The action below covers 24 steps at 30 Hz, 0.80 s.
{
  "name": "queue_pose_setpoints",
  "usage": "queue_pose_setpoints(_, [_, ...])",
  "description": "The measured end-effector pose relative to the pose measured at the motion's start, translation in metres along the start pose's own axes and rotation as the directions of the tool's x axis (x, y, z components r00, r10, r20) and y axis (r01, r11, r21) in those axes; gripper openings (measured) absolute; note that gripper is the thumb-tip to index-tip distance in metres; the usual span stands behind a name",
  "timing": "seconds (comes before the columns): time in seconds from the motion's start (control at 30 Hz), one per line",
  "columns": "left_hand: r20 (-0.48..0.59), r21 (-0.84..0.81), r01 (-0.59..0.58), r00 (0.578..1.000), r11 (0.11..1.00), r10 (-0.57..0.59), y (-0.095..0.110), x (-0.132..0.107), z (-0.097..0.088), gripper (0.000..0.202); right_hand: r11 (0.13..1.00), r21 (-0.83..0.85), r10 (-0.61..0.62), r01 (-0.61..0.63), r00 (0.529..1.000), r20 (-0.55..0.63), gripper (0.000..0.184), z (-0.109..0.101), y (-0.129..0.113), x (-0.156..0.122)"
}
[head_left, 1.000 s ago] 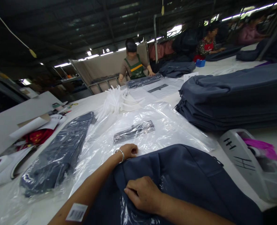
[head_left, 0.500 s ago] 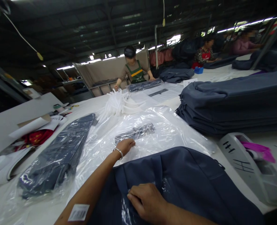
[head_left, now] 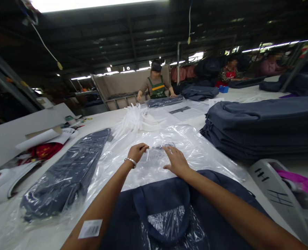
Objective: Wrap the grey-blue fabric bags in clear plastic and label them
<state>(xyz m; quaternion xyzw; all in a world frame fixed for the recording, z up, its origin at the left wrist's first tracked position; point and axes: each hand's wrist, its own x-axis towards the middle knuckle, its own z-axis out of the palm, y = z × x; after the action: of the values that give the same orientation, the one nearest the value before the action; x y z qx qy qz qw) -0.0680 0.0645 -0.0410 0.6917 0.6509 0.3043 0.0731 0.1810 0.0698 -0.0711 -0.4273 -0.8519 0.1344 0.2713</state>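
Note:
My left hand [head_left: 138, 152], with a silver bracelet at the wrist, pinches the film of a clear plastic bag [head_left: 195, 149] on top of a pile of such bags. Right of it, my right hand [head_left: 177, 161] hovers over or rests on the same film, fingers spread and holding nothing; contact is hard to tell. Below my hands lies a dark blue bag [head_left: 156, 191] with a strap loop, and a piece of clear plastic shows inside the loop. A barcode label [head_left: 90, 228] sticks to my left forearm.
On the left lies a dark blue bag wrapped in plastic [head_left: 67, 170]. White strips [head_left: 133, 119] are heaped behind the pile. Folded dark blue bags [head_left: 263, 128] are stacked at right, near a grey plastic container [head_left: 274, 184]. A co-worker [head_left: 157, 83] stands across the table.
My right hand has moved from the dark blue bag forward to the plastic bags, and its fingers have opened. My left hand now pinches the film. The view has tilted up slightly.

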Motion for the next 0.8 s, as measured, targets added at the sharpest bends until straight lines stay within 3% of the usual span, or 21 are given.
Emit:
queue_pose_setpoints(0.1, [-0.014,0.020,-0.022,1.000,1.000,0.022,0.008,-0.010,-0.003,0.044,0.996,0.012,0.082,-0.084,0.992,0.099,0.069,0.007,0.021,0.021])
queue_pose_setpoints(0.2, [-0.033,0.063,-0.104,0.994,0.993,0.106,0.023,-0.033,0.002,0.049,0.997,0.056,0.052,-0.058,0.993,0.103,0.042,0.001,0.035,0.036])
queue_pose_setpoints(0.3, [0.000,0.256,-0.256,0.964,0.932,0.265,0.034,-0.055,0.015,0.086,0.996,0.089,0.013,-0.026,0.990,0.141,0.023,-0.014,0.044,0.051])
queue_pose_setpoints(0.37, [-0.021,0.389,-0.253,0.959,0.886,0.283,0.034,-0.062,0.020,0.090,0.994,0.105,-0.011,-0.009,0.982,0.189,0.017,-0.025,0.049,0.061])
queue_pose_setpoints(0.43, [-0.066,0.414,-0.183,0.971,0.892,0.229,0.030,-0.060,0.016,0.080,0.994,0.107,-0.029,0.005,0.974,0.226,0.015,-0.035,0.052,0.068])
queue_pose_setpoints(0.5, [-0.044,0.367,-0.136,0.986,0.920,0.163,0.024,-0.053,0.003,0.061,0.996,0.090,-0.049,0.028,0.969,0.242,0.014,-0.045,0.054,0.070])
queue_pose_setpoints(0.6, [0.077,0.297,-0.126,0.991,0.947,0.108,0.017,-0.042,-0.025,0.032,0.995,0.050,-0.091,0.081,0.964,0.251,0.046,-0.057,0.053,0.061])
queue_pose_setpoints(0.67, [0.128,0.275,-0.123,0.988,0.954,0.091,0.013,-0.039,-0.043,0.025,0.993,0.001,-0.117,0.122,0.955,0.273,0.060,-0.062,0.055,0.049])
queue_pose_setpoints(0.73, [0.141,0.262,-0.086,0.989,0.961,0.050,0.008,-0.038,-0.057,0.024,0.988,-0.049,-0.127,0.147,0.948,0.293,0.057,-0.066,0.060,0.039])
queue_pose_setpoints(0.8, [0.124,0.254,-0.030,0.992,0.967,-0.002,0.003,-0.038,-0.067,0.024,0.987,-0.077,-0.116,0.145,0.949,0.292,0.041,-0.071,0.070,0.038])
